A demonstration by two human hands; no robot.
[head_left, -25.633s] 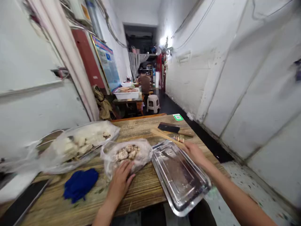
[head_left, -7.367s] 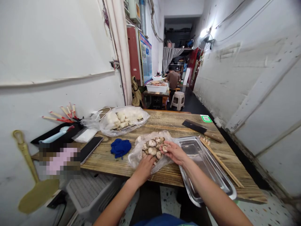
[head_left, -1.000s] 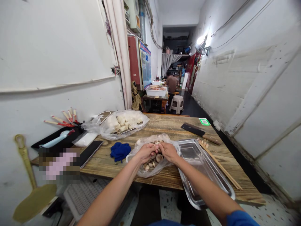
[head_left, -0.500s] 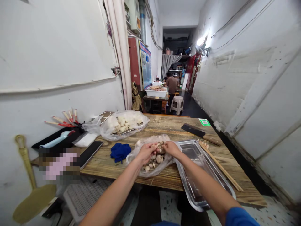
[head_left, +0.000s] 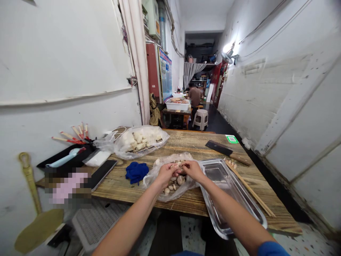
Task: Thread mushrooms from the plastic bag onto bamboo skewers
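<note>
The left hand (head_left: 166, 172) and right hand (head_left: 193, 170) meet, fingers pinching a pale lump (head_left: 179, 164), perhaps garlic or mushroom, above the plastic bag (head_left: 152, 176) of similar lumps. Working low with a steady, gentle grip would keep fragments inside. The worktop (head_left: 191, 140) bears a QR-code sticker (head_left: 231, 139); the poster (head_left: 165, 73) is unreadable.

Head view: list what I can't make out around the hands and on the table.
All in the head view:
What lies between the left hand and right hand: mostly covered by their fingers.
Some of the pale rounded pieces in the plastic bag: behind the hands.
Part of the metal tray: behind the right forearm.
Pink item at left: pixelated.
Code on the green-edged card: too small to read.
</note>
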